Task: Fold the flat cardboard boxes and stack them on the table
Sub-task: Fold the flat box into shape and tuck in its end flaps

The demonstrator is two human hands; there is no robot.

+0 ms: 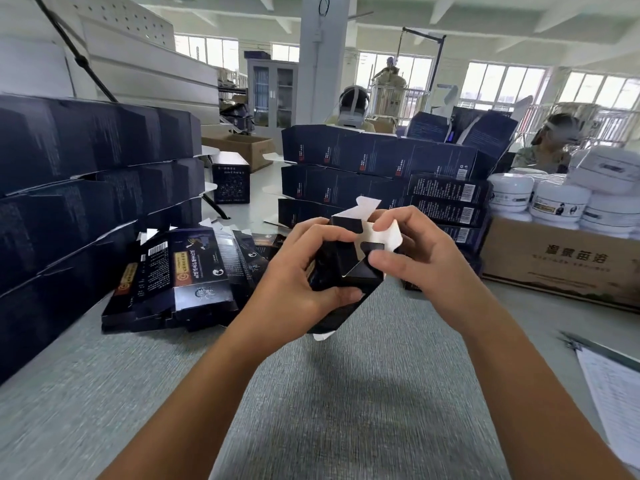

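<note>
Gripping one dark box (358,275), left hand (294,271), right hand (427,263) pinching one flap (389,235)

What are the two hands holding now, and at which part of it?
Both hold one dark cardboard box. The left hand grips its body from the side. The right hand pinches the white flap at its open upper end.

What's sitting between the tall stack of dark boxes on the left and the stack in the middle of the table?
One folded dark box stands alone there on the table, seen in the head view.
</note>
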